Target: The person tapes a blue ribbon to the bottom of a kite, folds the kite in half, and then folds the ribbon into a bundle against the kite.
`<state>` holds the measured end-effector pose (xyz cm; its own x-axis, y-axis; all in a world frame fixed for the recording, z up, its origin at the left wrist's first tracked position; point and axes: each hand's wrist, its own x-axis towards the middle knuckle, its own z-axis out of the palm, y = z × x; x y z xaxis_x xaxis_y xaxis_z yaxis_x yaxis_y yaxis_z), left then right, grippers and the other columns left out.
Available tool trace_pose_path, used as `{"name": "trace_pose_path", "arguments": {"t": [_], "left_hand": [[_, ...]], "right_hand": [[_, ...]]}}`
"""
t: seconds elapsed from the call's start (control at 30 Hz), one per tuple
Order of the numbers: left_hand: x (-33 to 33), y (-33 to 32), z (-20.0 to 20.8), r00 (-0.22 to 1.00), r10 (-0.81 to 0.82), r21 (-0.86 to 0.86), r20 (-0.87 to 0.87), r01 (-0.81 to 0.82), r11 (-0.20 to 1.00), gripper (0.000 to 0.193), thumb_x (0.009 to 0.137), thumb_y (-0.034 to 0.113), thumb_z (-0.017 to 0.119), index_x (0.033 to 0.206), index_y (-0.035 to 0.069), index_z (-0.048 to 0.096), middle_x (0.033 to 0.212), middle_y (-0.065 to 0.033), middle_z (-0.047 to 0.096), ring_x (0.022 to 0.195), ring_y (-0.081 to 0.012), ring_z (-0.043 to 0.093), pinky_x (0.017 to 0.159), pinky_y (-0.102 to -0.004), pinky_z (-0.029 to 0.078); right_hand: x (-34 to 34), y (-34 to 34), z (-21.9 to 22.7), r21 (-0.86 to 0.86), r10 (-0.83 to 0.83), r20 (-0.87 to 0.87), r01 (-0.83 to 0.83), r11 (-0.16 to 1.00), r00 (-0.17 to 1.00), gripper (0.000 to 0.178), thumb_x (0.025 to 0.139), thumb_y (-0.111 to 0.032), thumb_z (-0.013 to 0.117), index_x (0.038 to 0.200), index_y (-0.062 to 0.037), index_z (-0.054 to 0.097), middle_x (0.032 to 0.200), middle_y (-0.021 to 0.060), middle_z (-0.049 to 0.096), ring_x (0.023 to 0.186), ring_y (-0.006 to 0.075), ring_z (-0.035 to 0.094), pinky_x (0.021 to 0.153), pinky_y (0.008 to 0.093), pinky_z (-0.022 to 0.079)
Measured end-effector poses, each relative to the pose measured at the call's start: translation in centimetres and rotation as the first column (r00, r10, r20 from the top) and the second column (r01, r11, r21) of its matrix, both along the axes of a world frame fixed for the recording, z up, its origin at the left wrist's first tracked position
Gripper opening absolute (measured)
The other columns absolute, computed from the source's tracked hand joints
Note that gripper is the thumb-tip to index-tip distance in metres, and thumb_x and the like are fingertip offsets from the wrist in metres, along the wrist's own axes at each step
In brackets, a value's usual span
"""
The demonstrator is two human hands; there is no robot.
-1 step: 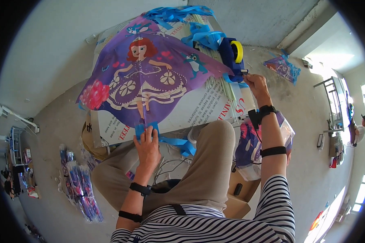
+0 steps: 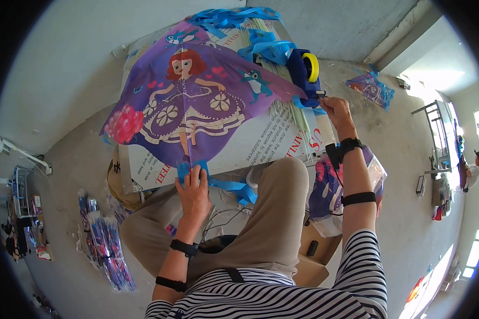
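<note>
fingers of the left hand lie pressed flat on the blue tail end of a purple kite, pinning it to the printed board over the knees. farther out, the right hand pinches the kite's side tip beside a blue tape dispenser. blue ribbons lie at the board's far edge.

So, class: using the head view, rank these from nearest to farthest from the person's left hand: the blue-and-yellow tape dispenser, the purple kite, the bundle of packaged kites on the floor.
1. purple kite, under the left hand
2. bundle of packaged kites, floor, lower left
3. blue-and-yellow tape dispenser, upper right, by the right hand
</note>
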<state>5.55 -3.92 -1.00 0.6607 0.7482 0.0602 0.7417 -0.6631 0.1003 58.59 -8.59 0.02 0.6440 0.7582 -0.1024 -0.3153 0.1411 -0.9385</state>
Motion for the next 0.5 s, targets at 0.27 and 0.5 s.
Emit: {"name": "trace_pose_path", "arguments": {"t": [0.27, 0.5], "left_hand": [[0.0, 0.0, -0.1, 1.0, -0.004, -0.006, -0.023, 0.003, 1.0, 0.057, 0.082, 0.006, 0.073, 0.136, 0.004, 0.055, 0.149, -0.0099, 0.042, 0.132, -0.0322, 0.045, 0.11, -0.0697, 0.032], [0.2, 0.0, 0.1, 1.0, -0.005, -0.021, -0.023, 0.004, 1.0, 0.057, 0.082, 0.005, 0.073, 0.136, 0.004, 0.056, 0.148, -0.0094, 0.042, 0.133, -0.0314, 0.044, 0.11, -0.0693, 0.031]], "right_hand": [[-0.4, 0.0, -0.4, -0.079, -0.057, 0.003, 0.057, 0.995, 0.998, 0.01, 0.094, 0.003, 0.06, 0.091, 0.0119, 0.064, 0.1, 0.0184, 0.067, 0.101, 0.0305, 0.07, 0.093, 0.0384, 0.059], [-1.4, -3.2, -3.7, -0.095, -0.176, -0.5, 0.148, 0.984, 0.848, 0.013, 0.1, -0.006, 0.056, 0.104, 0.0046, 0.063, 0.102, 0.0166, 0.069, 0.099, 0.0307, 0.071, 0.099, 0.0529, 0.053]]}}
